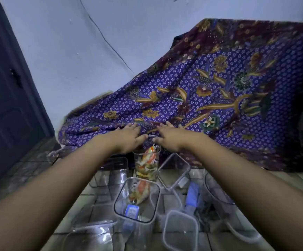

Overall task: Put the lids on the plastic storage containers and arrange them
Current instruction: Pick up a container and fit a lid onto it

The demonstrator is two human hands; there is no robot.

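While both bare arms stretch forward over the tiled floor (165, 178), the left hand (129, 135) and the right hand (170, 135) lie palm-down with fingers spread on either side of the top of a tall clear plastic storage container (146, 163) filled with orange, white and green pieces. Both thumbs point inward and meet the rim of that container; a thin clear lid edge (153, 136) shows between the thumb tips, though whether the hands press it or merely rest there cannot be told. Beyond the fingertips a purple batik cloth with gold floral print (219, 84) drapes over something bulky against the pale wall (74, 42). Nearer the body than the hands, below the wrists, stands a second clear square-mouthed container (137, 200), open on top, holding a colourful packet and a blue label. Just right of it, under the right forearm, a clear square lid (174, 169) leans tilted, and another clear rounded-square lid (180, 230) lies flat. Under the left forearm sit more empty clear containers (111, 174). A dark door (6, 87) stands far left of the left hand.
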